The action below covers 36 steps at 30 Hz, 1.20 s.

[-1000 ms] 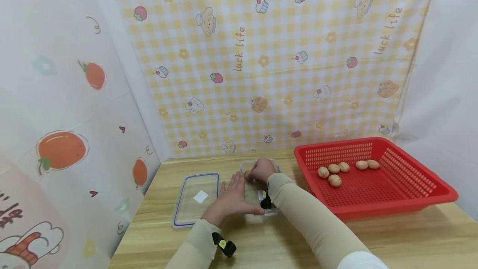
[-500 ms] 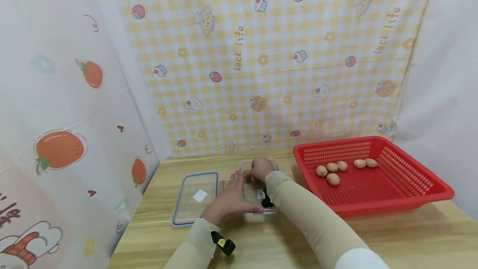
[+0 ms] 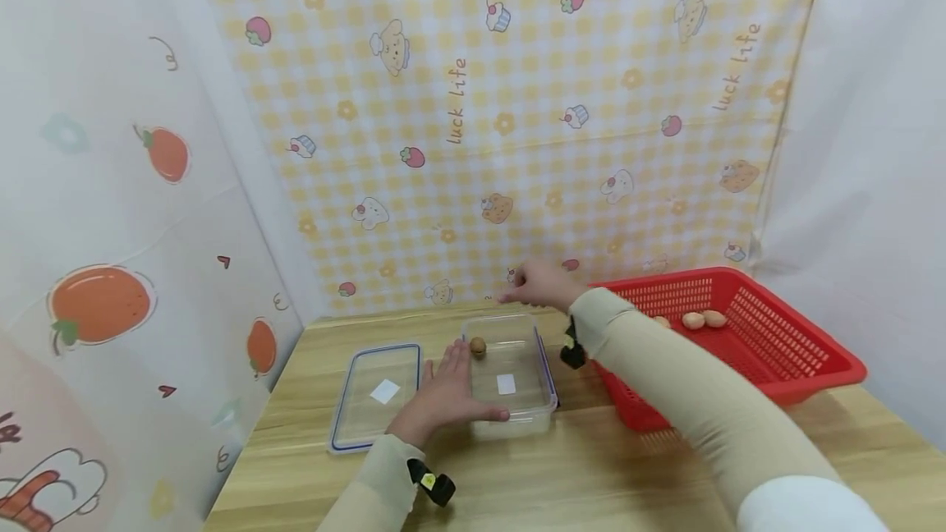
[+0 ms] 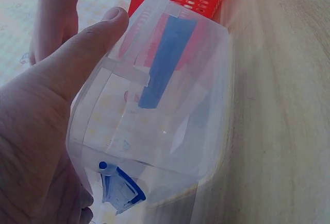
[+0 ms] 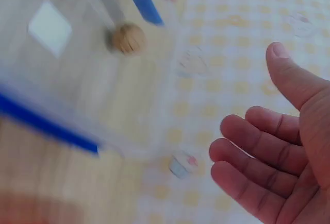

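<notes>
A clear plastic box [image 3: 548, 380] with blue-edged side clips stands on the table. Inside, near its far left corner, lies a single walnut [image 3: 478, 347]. Against the left side of the box rests my left hand [image 3: 443, 402], fingers straight and thumb along the front rim; the left wrist view shows the thumb [image 4: 98, 36] over the edge. My right hand [image 3: 545, 284] is raised beyond the box's far right corner, holding nothing. In the right wrist view its fingers [image 5: 258, 152] are loosely bent, with the thumb apart.
A clear lid [image 3: 375, 396] with a blue seal lies left of the box. To the right stands a red basket [image 3: 828, 360] with walnuts [image 3: 693, 320], partly hidden behind my right forearm. A checked cloth [image 3: 502, 146] hangs behind the table.
My right hand has come up out of the box and moved to the right, leaving the walnut inside. My left hand stays at the box. The head view has shifted slightly.
</notes>
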Motion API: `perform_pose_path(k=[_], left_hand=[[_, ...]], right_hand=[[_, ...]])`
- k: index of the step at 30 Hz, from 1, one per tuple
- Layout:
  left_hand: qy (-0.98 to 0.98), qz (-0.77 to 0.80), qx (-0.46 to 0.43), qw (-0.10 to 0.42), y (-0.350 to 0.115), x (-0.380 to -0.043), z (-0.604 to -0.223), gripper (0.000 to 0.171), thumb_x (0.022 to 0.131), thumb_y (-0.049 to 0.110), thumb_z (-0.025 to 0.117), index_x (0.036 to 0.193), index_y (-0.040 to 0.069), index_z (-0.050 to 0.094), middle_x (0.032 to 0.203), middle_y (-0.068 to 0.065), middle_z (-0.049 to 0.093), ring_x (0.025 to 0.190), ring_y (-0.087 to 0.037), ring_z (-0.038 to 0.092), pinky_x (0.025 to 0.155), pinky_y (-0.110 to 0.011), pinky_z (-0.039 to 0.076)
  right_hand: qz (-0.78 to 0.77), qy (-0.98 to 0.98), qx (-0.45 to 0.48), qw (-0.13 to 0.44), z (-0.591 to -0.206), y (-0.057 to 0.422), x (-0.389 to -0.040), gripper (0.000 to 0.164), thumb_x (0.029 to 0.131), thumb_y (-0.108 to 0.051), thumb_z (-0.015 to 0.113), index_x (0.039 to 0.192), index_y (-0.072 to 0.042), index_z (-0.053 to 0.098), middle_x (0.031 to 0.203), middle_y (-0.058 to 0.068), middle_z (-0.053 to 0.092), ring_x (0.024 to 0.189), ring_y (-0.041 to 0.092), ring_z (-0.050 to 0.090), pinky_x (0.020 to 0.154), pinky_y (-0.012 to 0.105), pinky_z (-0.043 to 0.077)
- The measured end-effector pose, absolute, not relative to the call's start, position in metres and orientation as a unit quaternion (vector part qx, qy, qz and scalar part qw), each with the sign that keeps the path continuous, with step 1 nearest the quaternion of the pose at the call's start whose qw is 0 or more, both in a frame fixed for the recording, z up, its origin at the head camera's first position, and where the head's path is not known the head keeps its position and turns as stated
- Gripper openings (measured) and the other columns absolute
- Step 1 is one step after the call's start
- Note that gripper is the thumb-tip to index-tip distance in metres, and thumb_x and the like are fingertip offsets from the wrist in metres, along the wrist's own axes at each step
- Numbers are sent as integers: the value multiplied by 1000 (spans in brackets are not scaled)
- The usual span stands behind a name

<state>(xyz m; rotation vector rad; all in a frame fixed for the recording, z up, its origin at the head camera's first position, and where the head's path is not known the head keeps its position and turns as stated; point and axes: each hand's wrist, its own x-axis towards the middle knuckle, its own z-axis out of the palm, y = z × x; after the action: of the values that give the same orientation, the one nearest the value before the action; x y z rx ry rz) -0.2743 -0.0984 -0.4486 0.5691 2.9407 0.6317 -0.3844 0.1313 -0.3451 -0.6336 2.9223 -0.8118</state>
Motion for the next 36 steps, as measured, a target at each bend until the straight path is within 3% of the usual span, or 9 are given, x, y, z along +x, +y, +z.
perform_pose_path(k=[5,8,14,22,36], left_hand=[[961,206,179,43,-100,-275,-450,142,67,84,70,161,-1,7,168,-18,3,155,-35,6,119,-65,3],[962,204,177,44,-100,-275,-452,142,66,84,70,161,0,7,168,-17,2,155,-35,6,119,-65,3],[961,208,175,49,-100,-272,-455,141,67,81,73,162,1,6,168,-17,3,155,-36,4,119,-65,1],[964,194,175,48,-100,-268,-454,142,67,85,69,162,1,6,168,-16,2,155,-35,5,119,-65,4],[966,181,178,42,-98,-273,-449,140,67,87,66,162,0,8,168,-17,4,155,-35,7,120,-64,5]], right_hand=[[-262,936,-236,-22,-329,177,-375,32,88,-49,76,85,-17,72,78,-4,67,70,15,59,64,32,49],[-279,925,-255,-33,-335,206,-372,30,90,-42,76,102,-14,74,92,-3,72,85,18,67,77,38,55],[-330,907,-258,-28,-360,259,-367,40,93,-30,75,127,-10,66,118,8,71,111,27,66,95,49,53],[-327,917,-228,-26,-395,312,-369,42,92,-31,76,125,-6,68,119,10,71,113,30,65,96,53,51],[-274,928,-250,23,-433,339,-381,44,92,-30,76,124,-1,68,116,11,71,111,32,65,91,51,53]])
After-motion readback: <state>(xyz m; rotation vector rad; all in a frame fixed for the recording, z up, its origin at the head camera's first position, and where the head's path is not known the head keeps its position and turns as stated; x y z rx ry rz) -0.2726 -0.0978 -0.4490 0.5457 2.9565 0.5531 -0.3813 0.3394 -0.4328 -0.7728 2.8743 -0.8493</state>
